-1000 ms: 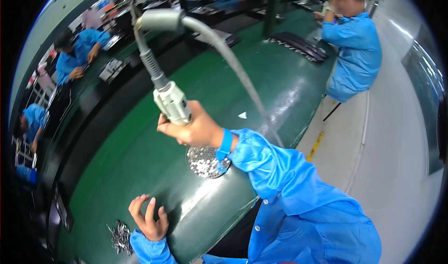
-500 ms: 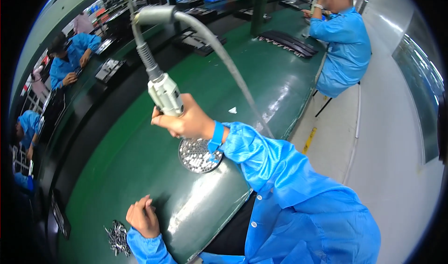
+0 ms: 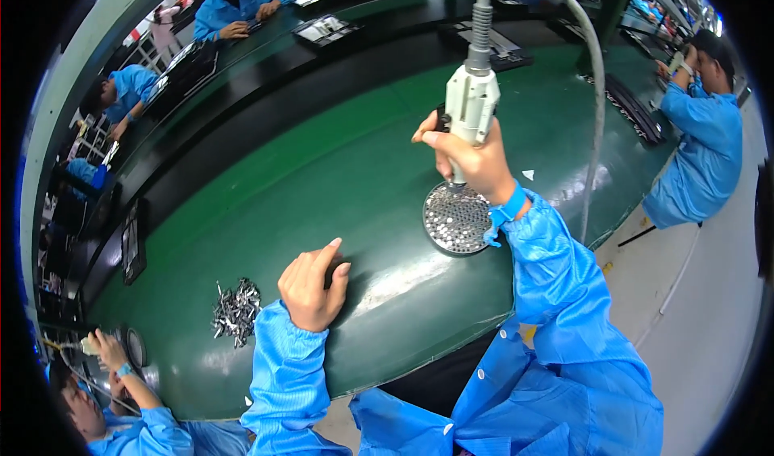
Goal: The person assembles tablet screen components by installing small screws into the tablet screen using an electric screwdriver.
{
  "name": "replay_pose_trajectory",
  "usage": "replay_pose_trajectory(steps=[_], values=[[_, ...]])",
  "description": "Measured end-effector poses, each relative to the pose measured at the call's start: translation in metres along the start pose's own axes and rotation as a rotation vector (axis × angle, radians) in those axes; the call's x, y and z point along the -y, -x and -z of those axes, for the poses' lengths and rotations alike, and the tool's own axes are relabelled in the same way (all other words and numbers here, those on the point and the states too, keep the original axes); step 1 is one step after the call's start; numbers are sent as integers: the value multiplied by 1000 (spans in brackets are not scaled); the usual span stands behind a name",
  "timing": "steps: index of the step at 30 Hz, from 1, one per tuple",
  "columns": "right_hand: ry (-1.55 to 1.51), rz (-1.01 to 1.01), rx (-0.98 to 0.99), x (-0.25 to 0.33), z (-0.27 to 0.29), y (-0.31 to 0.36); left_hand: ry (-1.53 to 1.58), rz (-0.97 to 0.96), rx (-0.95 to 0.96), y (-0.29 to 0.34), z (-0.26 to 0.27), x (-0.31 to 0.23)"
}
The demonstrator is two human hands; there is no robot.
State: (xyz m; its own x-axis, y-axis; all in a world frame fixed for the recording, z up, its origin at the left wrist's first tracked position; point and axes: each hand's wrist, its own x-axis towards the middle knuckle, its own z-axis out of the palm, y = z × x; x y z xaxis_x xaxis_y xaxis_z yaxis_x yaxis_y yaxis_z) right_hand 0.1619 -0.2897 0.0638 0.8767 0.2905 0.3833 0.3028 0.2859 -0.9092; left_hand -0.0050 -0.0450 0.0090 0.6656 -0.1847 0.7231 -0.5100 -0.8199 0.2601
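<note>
My right hand (image 3: pixel 484 164) is closed around a white, pistol-thick electric screwdriver (image 3: pixel 471 101), held upright with its cord running up through a ribbed sleeve. Its lower end points down at the back edge of a round, dark-rimmed tray (image 3: pixel 456 224) with many small holes and shiny metal bits. I cannot tell whether the tip touches the tray. My left hand (image 3: pixel 310 288) is over the green bench mat (image 3: pixel 306 190), thumb and index finger apart, with nothing visible in it. Just left of it lies a loose pile of small black and silver parts (image 3: pixel 236 311).
A grey hose (image 3: pixel 597 85) hangs down right of the screwdriver. A white scrap (image 3: pixel 528 174) lies behind the tray. Curved black strips (image 3: pixel 633 109) rest at the far right, near a seated person (image 3: pixel 701 141). Another person's hand (image 3: pixel 111 351) works at the lower left.
The view has swung left, so everything sits further right or up in the picture. The screwdriver is more upright over the tray. My left hand's index finger and thumb have spread apart.
</note>
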Motion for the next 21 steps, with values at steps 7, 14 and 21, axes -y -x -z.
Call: replay_pose_trajectory(steps=[7,14,21], values=[[25,61,31,5,-2,-11,-47,11,15,-4,-3,6],[52,55,40,2,0,-8,-39,48,59,-4,-6,4],[48,58,38,2,1,-2,-63,28,34,-2,-8,1]])
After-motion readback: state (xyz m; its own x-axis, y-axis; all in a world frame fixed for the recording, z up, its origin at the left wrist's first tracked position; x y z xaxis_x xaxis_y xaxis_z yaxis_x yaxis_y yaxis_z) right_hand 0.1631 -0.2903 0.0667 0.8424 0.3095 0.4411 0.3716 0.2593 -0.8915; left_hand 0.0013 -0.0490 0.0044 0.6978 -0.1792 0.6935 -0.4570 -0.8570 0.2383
